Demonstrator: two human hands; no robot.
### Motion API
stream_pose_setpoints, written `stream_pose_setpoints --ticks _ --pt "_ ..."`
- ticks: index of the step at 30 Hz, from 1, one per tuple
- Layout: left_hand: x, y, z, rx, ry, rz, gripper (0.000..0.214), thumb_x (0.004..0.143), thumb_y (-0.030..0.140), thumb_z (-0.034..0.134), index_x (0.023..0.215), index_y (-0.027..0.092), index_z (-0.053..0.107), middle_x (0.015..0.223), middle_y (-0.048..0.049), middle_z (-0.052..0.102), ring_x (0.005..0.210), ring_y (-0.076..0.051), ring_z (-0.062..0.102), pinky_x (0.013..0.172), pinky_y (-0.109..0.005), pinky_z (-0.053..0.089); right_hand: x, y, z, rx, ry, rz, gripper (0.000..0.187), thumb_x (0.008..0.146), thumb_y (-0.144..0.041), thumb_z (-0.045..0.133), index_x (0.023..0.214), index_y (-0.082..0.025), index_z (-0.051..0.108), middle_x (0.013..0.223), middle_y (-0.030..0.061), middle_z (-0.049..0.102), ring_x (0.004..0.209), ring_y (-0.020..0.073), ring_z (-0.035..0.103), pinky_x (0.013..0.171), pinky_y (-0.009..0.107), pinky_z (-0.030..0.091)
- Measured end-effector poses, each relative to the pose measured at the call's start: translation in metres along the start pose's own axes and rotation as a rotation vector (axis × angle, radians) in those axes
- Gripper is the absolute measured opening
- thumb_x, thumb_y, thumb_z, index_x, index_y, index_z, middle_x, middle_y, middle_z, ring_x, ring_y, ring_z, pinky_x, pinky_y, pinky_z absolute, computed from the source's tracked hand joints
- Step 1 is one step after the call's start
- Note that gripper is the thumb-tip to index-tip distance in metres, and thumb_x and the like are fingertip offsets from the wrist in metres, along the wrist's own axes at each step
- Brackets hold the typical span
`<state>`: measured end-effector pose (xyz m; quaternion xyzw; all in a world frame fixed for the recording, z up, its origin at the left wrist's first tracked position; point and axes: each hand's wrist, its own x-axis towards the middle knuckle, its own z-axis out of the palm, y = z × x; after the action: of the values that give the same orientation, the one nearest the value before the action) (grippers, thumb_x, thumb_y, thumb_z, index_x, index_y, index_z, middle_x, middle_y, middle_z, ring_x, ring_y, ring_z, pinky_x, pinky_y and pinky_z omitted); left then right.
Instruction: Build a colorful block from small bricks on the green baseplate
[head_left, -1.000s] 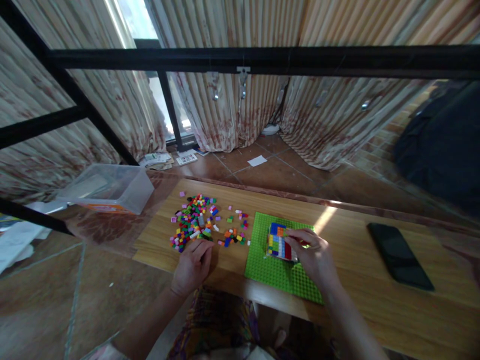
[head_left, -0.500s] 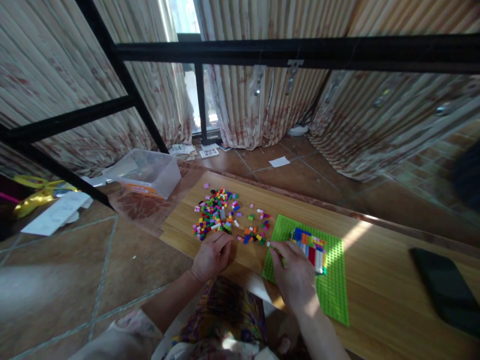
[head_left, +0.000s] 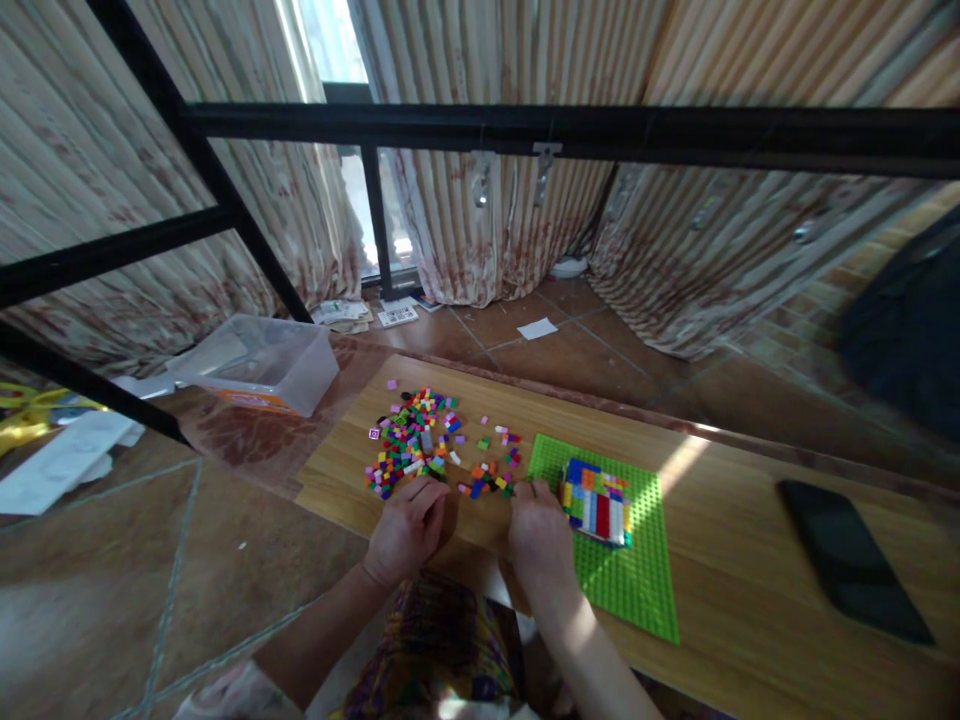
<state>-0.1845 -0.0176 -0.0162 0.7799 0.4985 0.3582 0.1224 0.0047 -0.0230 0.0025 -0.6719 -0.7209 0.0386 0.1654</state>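
Observation:
My left hand (head_left: 409, 530) rests at the near edge of a heap of small coloured toy bricks (head_left: 412, 435), its fingers curled in. Whatever those fingers may hold is hidden. At the left edge of the green baseplate (head_left: 637, 590), my right hand (head_left: 541, 535) is closed, knuckles up, close to a smaller cluster of loose bricks (head_left: 489, 478). Its fingertips are out of sight, so I cannot see what they grip. A built block of bricks (head_left: 596, 505), with white, red and blue strips on top, sits on the baseplate to the right of this hand.
A dark phone (head_left: 851, 560) lies on the right of the wooden table (head_left: 720, 560). Beyond the table's left end stands a clear plastic bin (head_left: 277, 365). A black metal rail (head_left: 450, 125) crosses in front of the curtains. Papers lie on the tiled floor.
My right hand has moved left from beside the built block to the baseplate's left edge, uncovering more of the block. My left hand stays by the heap. The view has shifted slightly.

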Motion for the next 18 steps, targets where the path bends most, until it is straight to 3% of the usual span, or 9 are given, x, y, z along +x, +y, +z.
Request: stream_pose_setpoints --ticks 5,9,14,18 --pt "0.001 0.001 -0.001 -0.002 0.017 0.004 0.017 0.091 0.016 0.047 0.094 0.019 0.063 0.088 -0.0060 0.066 0.084 -0.016 0.062 0.077 -0.028 0.053 -0.012 0.005 -0.026 0.220 0.121 -0.021 0.028 0.091 -0.012 0.039 0.086 -0.021 0.065 0.081 0.0071 0.065 0.074 0.0187 0.062 0.067 0.029 0.047" --pt "0.001 0.000 -0.002 0.018 0.016 0.012 0.015 0.091 0.017 0.048 0.094 0.019 0.062 0.088 -0.0056 0.066 0.084 -0.016 0.062 0.077 -0.029 0.053 -0.014 0.048 -0.054 0.436 0.294 0.104 0.024 0.091 -0.025 0.045 0.095 -0.023 0.068 0.092 0.0055 0.069 0.077 0.0165 0.065 0.068 0.028 0.051" --pt "0.001 -0.003 -0.001 0.042 0.028 0.030 0.015 0.090 0.017 0.048 0.093 0.019 0.063 0.089 -0.0055 0.067 0.085 -0.016 0.063 0.078 -0.028 0.053 -0.001 0.109 -0.067 0.497 0.295 0.267 0.022 0.084 -0.031 0.052 0.087 -0.022 0.072 0.087 0.0051 0.069 0.074 0.0173 0.065 0.065 0.028 0.051" --pt "0.002 -0.004 0.000 0.064 0.050 0.051 0.015 0.090 0.018 0.049 0.093 0.020 0.063 0.087 -0.0049 0.067 0.083 -0.016 0.064 0.077 -0.028 0.054 0.009 0.120 -0.061 0.463 0.233 0.188 0.025 0.085 -0.029 0.049 0.090 -0.020 0.071 0.089 0.0060 0.070 0.076 0.0176 0.065 0.071 0.031 0.052"
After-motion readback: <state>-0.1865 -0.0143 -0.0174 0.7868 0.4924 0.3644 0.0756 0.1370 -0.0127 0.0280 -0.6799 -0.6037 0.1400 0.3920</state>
